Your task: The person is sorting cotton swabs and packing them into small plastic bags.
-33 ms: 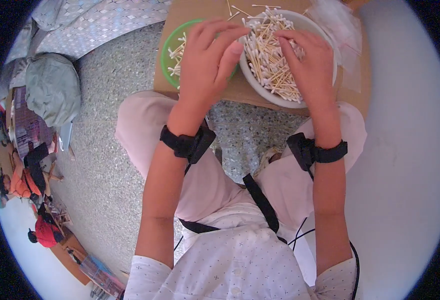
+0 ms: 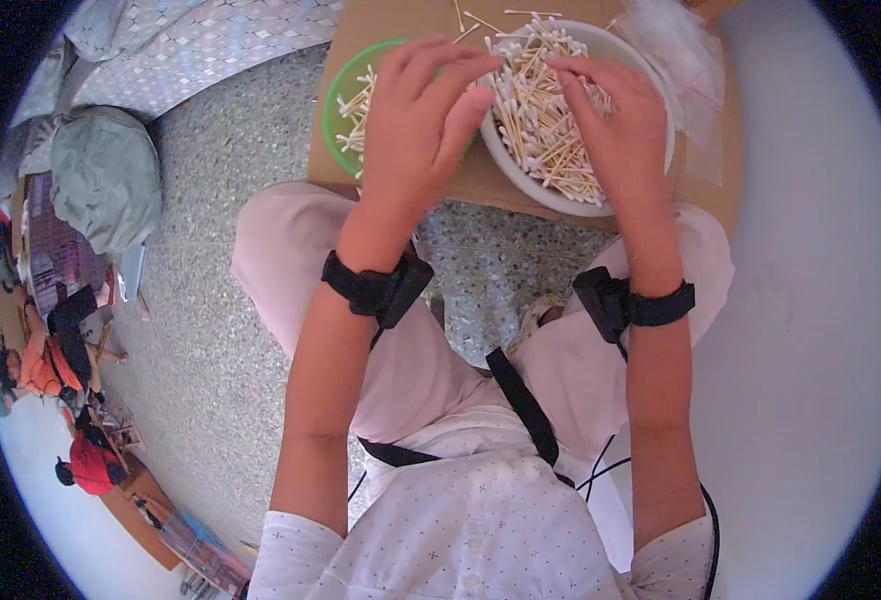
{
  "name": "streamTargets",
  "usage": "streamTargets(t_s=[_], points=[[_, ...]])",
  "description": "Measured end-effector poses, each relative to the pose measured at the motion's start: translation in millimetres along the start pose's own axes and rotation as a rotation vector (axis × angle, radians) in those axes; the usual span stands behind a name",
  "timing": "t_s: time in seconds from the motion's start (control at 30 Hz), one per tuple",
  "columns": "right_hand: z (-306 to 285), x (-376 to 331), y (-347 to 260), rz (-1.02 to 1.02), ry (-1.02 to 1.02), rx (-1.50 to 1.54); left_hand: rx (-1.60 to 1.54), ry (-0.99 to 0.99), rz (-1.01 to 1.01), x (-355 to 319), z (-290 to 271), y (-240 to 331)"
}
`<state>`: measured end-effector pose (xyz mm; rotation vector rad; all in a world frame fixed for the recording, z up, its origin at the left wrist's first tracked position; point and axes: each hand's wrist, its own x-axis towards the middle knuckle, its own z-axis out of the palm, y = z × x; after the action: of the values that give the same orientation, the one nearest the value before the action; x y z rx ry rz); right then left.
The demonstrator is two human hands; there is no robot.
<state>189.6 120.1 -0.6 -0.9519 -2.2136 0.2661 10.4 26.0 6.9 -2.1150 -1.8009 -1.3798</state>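
My left hand [image 2: 422, 118] is held over the right side of a green-rimmed bowl [image 2: 332, 110], its fingers spread and the thumb apart. Cotton swabs [image 2: 358, 100] show in that bowl; my hand covers much of the rest. Beside it stands a white bowl [image 2: 520, 178] heaped with wooden-stick cotton swabs [image 2: 532, 125]. Above its right part hovers my right hand [image 2: 622, 125], fingers bent, with a small gap between thumb and forefinger. Nothing can be made out in either hand.
Both bowls stand on brown cardboard [image 2: 475, 187] before my knees. Several loose swabs [image 2: 480, 20] lie at its far edge, and a clear plastic bag [image 2: 675, 50] is at the right. A pale wall rises on the right. Far left are a grey-green bag [image 2: 105, 175] and other people [image 2: 50, 360].
My right fingertips have shifted very slightly to the left. Otherwise the hands and bowls look the same.
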Motion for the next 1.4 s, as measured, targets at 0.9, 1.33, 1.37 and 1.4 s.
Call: streamTargets(t_s=[0.9,1.33,1.37,1.4], points=[[-4.9,-1.0,-34.2,0.296,0.019,0.774,0.049,0.107,-0.085,1.8,-7.9,8.0],[2.4,-7.9,-42.8,0.215,-0.396,0.562,-0.162,0.099,-0.239,-1.3,-2.9,10.4],[2.8,-7.9,-40.0,0.244,-0.343,0.655,-0.172,0.13,-0.264,-0.6,-2.2,10.8],[3.0,-8.3,-39.7,0.244,-0.342,0.656,-0.171,0.13,-0.263,-0.9,-2.2,10.1]])
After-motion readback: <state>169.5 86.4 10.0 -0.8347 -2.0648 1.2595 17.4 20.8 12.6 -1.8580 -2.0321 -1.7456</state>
